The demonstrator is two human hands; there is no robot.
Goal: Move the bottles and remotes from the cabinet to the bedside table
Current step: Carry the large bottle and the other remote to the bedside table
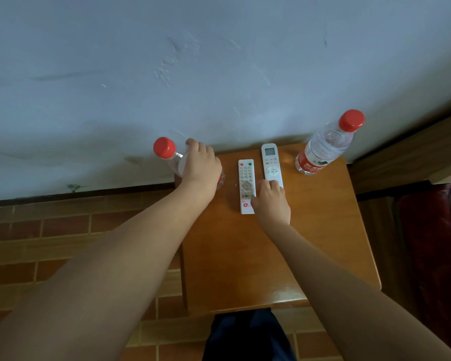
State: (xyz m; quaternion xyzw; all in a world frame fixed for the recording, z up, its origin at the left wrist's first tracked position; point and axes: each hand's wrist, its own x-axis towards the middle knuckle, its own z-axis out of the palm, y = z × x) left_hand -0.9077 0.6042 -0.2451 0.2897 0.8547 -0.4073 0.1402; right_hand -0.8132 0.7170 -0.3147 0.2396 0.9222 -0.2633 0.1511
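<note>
Left hand (201,165): wrapped around the left bottle (176,158), fingers curled over its clear body.
Left bottle: clear plastic, red cap, red label partly hidden by the hand; upright at the back left corner of the wooden table (279,251).
Right hand (272,201): fingertips on the near end of the air-conditioner remote (271,164); grip state unclear, thumb touching the TV remote (246,185).
Air-conditioner remote: white, small grey screen at the far end, lying flat near the wall (219,61).
TV remote: white, rows of grey buttons, red and green keys on top, flat just left of the other remote.
Right bottle (326,147): clear, red cap, red label, upright at the back right corner.
</note>
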